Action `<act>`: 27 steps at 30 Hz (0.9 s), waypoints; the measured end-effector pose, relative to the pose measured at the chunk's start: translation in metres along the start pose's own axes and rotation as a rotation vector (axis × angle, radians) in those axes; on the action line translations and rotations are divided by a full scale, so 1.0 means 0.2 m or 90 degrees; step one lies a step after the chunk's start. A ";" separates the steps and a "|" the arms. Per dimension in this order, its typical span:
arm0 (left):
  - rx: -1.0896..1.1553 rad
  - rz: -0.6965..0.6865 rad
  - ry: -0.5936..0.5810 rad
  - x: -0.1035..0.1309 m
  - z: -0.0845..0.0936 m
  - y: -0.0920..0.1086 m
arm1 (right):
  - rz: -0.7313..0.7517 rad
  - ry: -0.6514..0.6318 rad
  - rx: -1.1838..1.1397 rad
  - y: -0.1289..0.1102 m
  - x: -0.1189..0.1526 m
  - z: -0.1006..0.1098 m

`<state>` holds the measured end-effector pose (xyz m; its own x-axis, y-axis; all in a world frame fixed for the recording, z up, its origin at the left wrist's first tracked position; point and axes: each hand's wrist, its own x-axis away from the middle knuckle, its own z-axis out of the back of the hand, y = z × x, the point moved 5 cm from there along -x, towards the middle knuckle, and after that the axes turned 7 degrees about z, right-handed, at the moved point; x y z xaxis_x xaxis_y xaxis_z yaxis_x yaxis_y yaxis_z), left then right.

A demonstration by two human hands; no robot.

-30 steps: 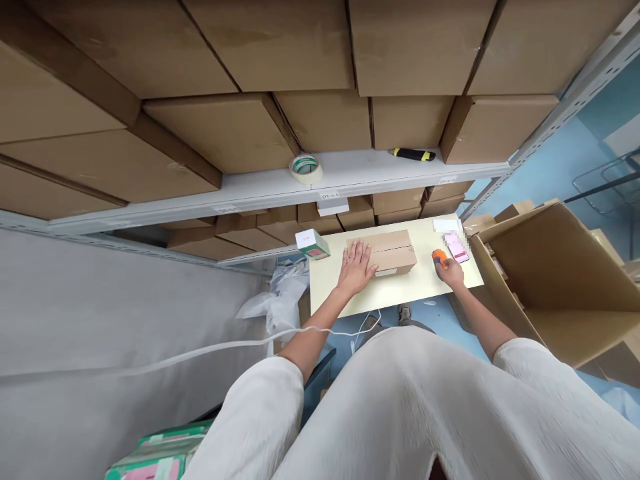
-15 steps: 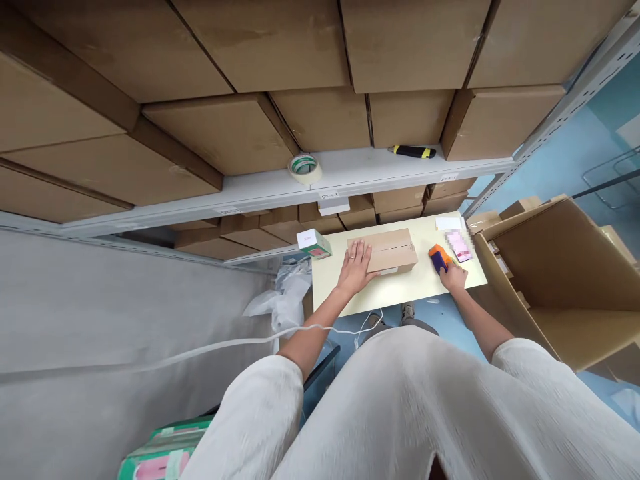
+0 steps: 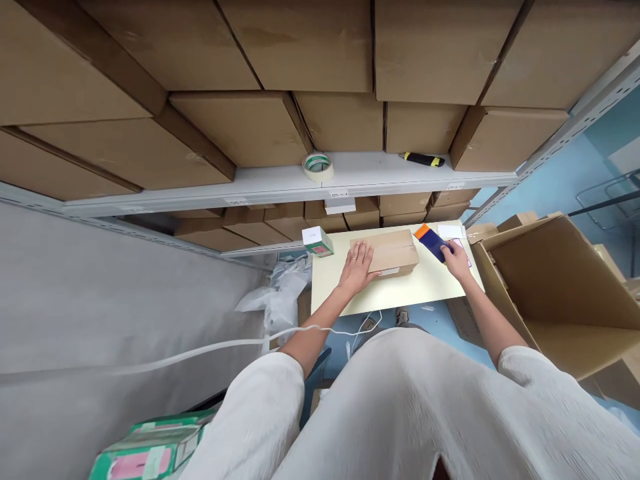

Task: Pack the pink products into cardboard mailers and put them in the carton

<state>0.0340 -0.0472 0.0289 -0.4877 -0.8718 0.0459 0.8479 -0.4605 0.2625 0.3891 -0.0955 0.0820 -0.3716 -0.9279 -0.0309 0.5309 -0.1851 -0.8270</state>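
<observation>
A closed brown carton (image 3: 393, 249) lies on the pale yellow tabletop (image 3: 345, 300). My left hand (image 3: 357, 268) rests flat on the carton's left end, fingers spread. To the right of the carton, my right hand (image 3: 456, 260) is wrapped round an orange and dark blue tool (image 3: 431, 243), its orange end pointing up and left near the carton's corner. A phone (image 3: 463, 248) lies partly hidden beneath that hand, beside a white card (image 3: 451, 231). The small green and white box (image 3: 318, 241) stands left of the carton.
Above the table, a shelf (image 3: 270, 184) full of cartons bears a tape roll (image 3: 318, 167) and a cutter (image 3: 424, 159). A large open box (image 3: 560, 280) stands right of the table. A white cable (image 3: 215, 347) crosses in front of my left forearm.
My right hand has turned the tool and moved it left and up, towards the carton and partly over the phone. My left hand stays on the carton. The view has shifted slightly.
</observation>
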 end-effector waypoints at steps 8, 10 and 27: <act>0.003 0.003 0.014 -0.07 0.00 0.01 | 0.016 -0.055 -0.187 -0.09 -0.06 0.01; 0.004 0.004 0.012 -0.10 0.00 0.00 | 0.012 -0.101 -0.235 -0.14 -0.07 -0.04; 0.003 -0.016 0.018 0.00 -0.01 -0.11 | -0.003 -0.240 -0.321 -0.37 -0.01 -0.36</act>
<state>0.0161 -0.0368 0.0219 -0.5032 -0.8641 0.0116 0.8343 -0.4823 0.2672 0.2958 -0.0566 0.1024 -0.0304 -0.9948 0.0969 0.0718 -0.0989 -0.9925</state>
